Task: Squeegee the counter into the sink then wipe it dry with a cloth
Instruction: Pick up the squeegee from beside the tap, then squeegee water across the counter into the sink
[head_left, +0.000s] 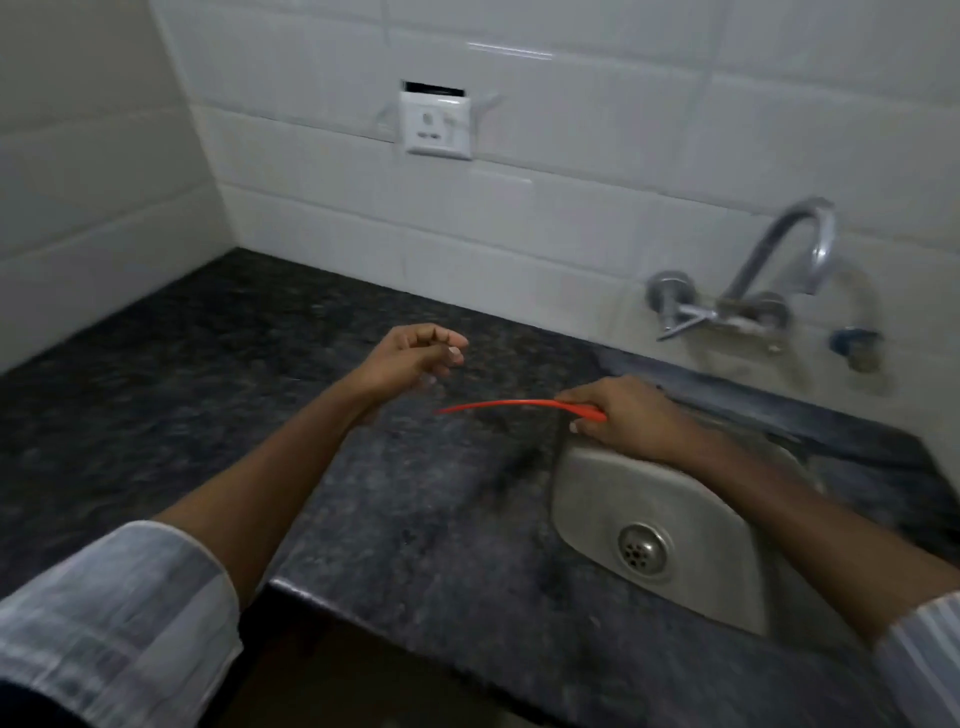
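My right hand (631, 418) grips a thin red squeegee (498, 406) at its right end, above the back left corner of the steel sink (613, 493). The red blade points left over the dark speckled granite counter (208, 395), seen edge on, and a dark strip hangs below it near the sink's rim. My left hand (418, 356) hovers above the counter to the left of the squeegee, fingers loosely curled, holding nothing. No cloth is in view.
A chrome tap (763, 280) juts from the white tiled wall above the sink. A white wall socket (437, 124) sits higher up at the centre. The sink's drain (643, 551) is near the front. The counter's front edge (322, 597) runs below my left forearm.
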